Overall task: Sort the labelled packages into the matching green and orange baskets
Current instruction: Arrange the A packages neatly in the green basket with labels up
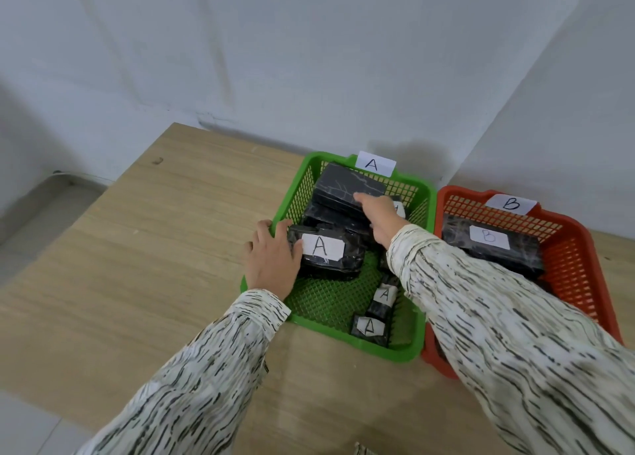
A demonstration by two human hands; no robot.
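Now left hand (271, 258) grips the A package (326, 251); right hand (381, 214) lies flat on the stack (347, 186); seat it level.

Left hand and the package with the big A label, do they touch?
Touching. The head view shows the left hand with fingers curled over the left end of the package, reaching the edge of the label.

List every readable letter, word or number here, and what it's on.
"A": the A tag on the green basket's far rim.
"B": the B tag on the orange basket's far rim.
"A": large package at the left hand.
"A": small package, green basket.
"A": nearest small package.
"B": orange-basket package.
Unreadable: label mostly behind the right hand.
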